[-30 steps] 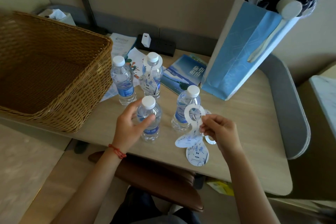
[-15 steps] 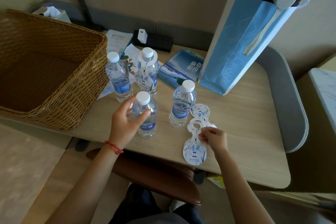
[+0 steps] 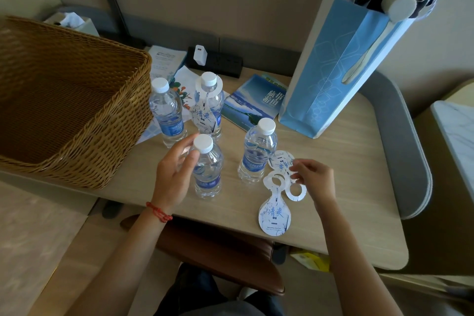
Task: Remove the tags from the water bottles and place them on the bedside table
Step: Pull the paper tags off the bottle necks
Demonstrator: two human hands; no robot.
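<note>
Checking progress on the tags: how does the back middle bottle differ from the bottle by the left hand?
The back middle bottle wears a tag on its neck; the near bottle has none. The left hand is at the near bottle's side; nothing touches the back one. Both stand upright, capped white.

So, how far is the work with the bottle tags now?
Done: three bottles have bare necks, and removed tags lie on the table beside the front right bottle. In hand: the right hand touches those tags; the left hand is by the front bottle. Left: the back bottle carries its tag.
</note>
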